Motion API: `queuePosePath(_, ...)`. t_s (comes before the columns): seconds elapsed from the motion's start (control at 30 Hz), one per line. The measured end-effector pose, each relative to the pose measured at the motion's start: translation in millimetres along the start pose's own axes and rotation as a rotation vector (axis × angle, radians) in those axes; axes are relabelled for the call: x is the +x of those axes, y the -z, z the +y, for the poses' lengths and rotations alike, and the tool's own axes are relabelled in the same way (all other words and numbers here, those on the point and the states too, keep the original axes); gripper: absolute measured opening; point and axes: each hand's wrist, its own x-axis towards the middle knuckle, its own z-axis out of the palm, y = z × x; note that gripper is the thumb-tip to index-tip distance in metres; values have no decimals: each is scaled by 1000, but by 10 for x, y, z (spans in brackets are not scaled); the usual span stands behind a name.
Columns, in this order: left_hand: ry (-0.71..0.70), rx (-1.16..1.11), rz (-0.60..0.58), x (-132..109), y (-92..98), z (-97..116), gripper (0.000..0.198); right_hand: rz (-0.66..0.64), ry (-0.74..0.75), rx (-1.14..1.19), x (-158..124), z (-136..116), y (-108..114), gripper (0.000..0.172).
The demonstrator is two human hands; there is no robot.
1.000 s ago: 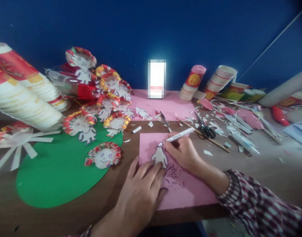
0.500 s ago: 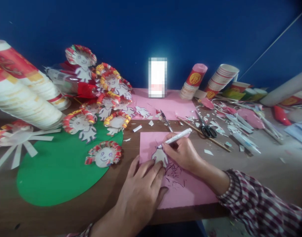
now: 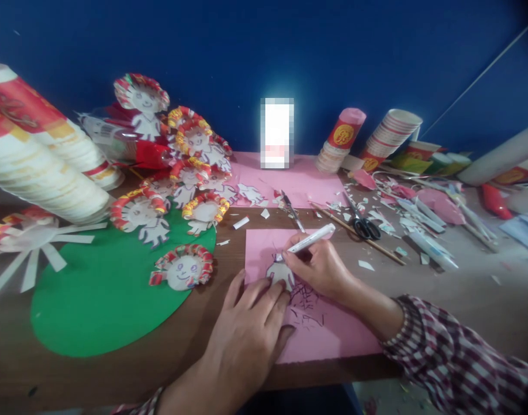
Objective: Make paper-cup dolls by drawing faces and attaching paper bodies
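Note:
A white marker pen [image 3: 312, 238] is gripped in my right hand [image 3: 322, 268], its tip at the top edge of a small white paper cutout [image 3: 281, 275]. Dark outlining runs along the cutout's edge. My left hand [image 3: 249, 323] lies spread flat, its fingertips pressing the cutout's lower part, which they partly hide. Under both hands is a sheet of pink paper [image 3: 346, 340] with dark pen strokes beside the cutout. Left of my hands, a paper lion-like head [image 3: 183, 273] with a drawn face and curled red fringe rests on a green paper shape [image 3: 112, 311].
Several finished paper figures [image 3: 154, 230] pile up at back left beside stacked paper cups [image 3: 52, 167]. Black-handled scissors [image 3: 368, 227], a wooden stick [image 3: 376, 249], a dark pen [image 3: 290, 207] and paper scraps lie right of centre. A lit screen [image 3: 276, 132] stands at the back.
Both hands hold nearly the same place, with the pen tip still at the cutout's top edge. The whole view has shifted slightly.

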Motion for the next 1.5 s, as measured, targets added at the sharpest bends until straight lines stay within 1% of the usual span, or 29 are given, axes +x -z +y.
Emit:
queuePosePath(0.1, 18, -9, 11, -9, -5, 0, 34, -7, 15, 4, 4, 10, -5, 13)
queuePosePath(0.33, 4, 9, 1, -2, 2, 2, 34, -10, 11, 22, 6, 15, -8, 12)
queuePosePath(0.53, -19, 28, -10, 12, 19, 0, 34, 46, -92, 80, 4, 26, -1, 12)
queuePosePath(0.7, 1, 6, 4, 0, 2, -3, 34, -9, -40, 90, 6, -11, -10, 10)
queuePosePath(1.03, 7, -6, 7, -19, -17, 7, 34, -28, 21, 36, 2, -15, -16, 11)
queuePosePath(1.13, 5, -2, 13, -12, -12, 5, 34, -12, 12, 21, 1, -4, -13, 10)
queuePosePath(1.2, -2, 3, 13, -6, -5, 2, 33, 23, -38, 60, 6, 15, -14, 11)
queuePosePath(1.33, -6, -3, 20, -3, 3, -2, 31, 90, -146, 277, 32, 82, -13, 14)
queuePosePath(1.4, 8, -10, 21, -6, 2, -4, 31, 98, -166, 336, 46, 103, -7, 14)
queuePosePath(1.5, 25, -13, 31, -5, 9, -8, 30, 108, -177, 366, 59, 89, 9, 14)
